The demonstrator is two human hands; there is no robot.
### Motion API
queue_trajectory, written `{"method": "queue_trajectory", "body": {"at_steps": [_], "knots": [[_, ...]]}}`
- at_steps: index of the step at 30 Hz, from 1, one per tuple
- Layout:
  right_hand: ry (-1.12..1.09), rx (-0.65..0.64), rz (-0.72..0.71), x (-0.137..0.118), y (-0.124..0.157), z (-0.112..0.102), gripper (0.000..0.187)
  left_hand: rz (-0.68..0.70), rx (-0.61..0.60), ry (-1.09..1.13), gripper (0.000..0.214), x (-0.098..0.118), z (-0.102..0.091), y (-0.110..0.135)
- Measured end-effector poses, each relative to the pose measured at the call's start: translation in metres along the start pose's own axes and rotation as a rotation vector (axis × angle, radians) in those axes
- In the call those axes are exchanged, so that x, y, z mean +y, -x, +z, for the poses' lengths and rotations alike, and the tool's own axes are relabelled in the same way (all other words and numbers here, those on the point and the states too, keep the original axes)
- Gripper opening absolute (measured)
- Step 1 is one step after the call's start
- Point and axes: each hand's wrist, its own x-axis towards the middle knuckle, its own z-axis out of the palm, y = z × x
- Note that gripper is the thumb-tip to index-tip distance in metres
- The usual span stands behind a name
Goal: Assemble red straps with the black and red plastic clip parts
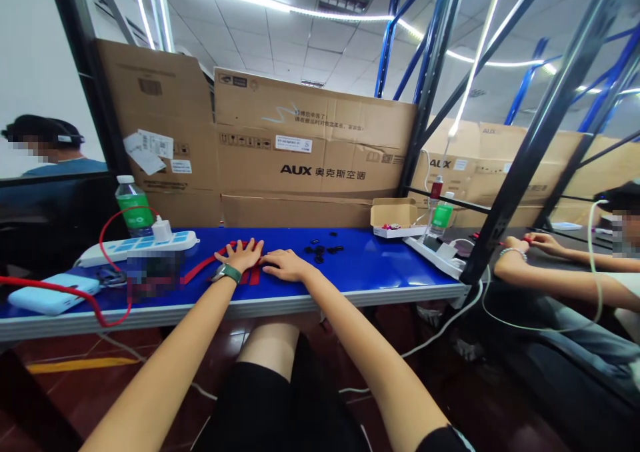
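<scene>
In the center of the frame, a little left of the middle, a person's left hand (pixel 241 256) lay palm down on a red strap (pixel 201 268), its fingers spread wide and open rather than closed around it. The strap ran out from beneath that hand toward the lower left, and short red lengths showed between the two hands, near the front edge of the blue worktop (pixel 385 265). The right hand (pixel 286 265) rested palm down just beside the left, its fingertips pointing at the red material; whether those fingers gripped any of it could not be told. A green-strapped watch (pixel 228 273) circled the left wrist. To the right of the right hand lay a loose scatter of small black parts (pixel 319 250), with an open box (pixel 395 232) farther right. At the left of the frame stood a green-labeled bottle (pixel 134 207) behind a white power strip (pixel 113 251), and a light blue device (pixel 53 295) lay below. At the right edge, another person's hands (pixel 516 244) held something red.
</scene>
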Motion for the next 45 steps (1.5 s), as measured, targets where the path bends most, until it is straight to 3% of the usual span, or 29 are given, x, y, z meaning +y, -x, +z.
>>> {"method": "queue_trajectory", "body": {"at_steps": [3, 8, 13, 18, 22, 25, 27, 29, 31, 33, 35, 39, 45], "knots": [[0.007, 0.005, 0.038, -0.002, -0.001, 0.000, 0.036, 0.008, 0.008, -0.018, 0.075, -0.001, 0.001, 0.003], [0.014, -0.036, 0.028, -0.005, 0.000, 0.000, 0.040, -0.139, 0.234, -0.080, 0.062, -0.002, 0.005, 0.009], [0.080, -0.040, 0.057, -0.006, -0.002, 0.005, 0.039, -0.136, 0.157, -0.155, 0.065, 0.007, 0.006, 0.017], [0.061, -0.017, 0.129, -0.004, -0.003, 0.005, 0.041, -0.183, -0.008, -0.153, 0.065, 0.012, 0.004, 0.021], [0.099, 0.151, 0.346, 0.003, 0.000, 0.002, 0.045, -0.201, -0.039, -0.143, 0.065, 0.006, 0.004, 0.016], [0.134, 0.213, 0.502, 0.009, 0.004, 0.003, 0.051, -0.209, 0.056, -0.139, 0.061, 0.004, 0.002, 0.014], [0.095, 0.158, 0.515, 0.013, 0.005, 0.005, 0.057, -0.054, 0.214, -0.133, 0.055, 0.007, -0.001, 0.015], [0.038, 0.047, 0.488, 0.016, 0.005, 0.009, 0.059, 0.313, 0.348, -0.097, 0.051, 0.013, -0.003, 0.018], [0.019, -0.032, 0.499, 0.018, 0.004, 0.012, 0.058, 0.694, 0.230, -0.019, 0.050, 0.020, -0.001, 0.021], [0.036, -0.051, 0.554, 0.019, 0.002, 0.014, 0.058, 0.919, 0.027, 0.022, 0.050, 0.025, 0.006, 0.023], [0.041, -0.052, 0.591, 0.020, 0.001, 0.016, 0.058, 0.933, -0.089, 0.030, 0.055, 0.026, 0.014, 0.023], [0.022, -0.070, 0.586, 0.022, 0.001, 0.015, 0.057, 0.825, -0.174, 0.050, 0.063, 0.019, 0.027, 0.017], [0.044, -0.044, 0.551, 0.022, 0.004, 0.013, 0.052, 0.824, -0.162, 0.072, 0.061, 0.019, 0.024, 0.018]]}}
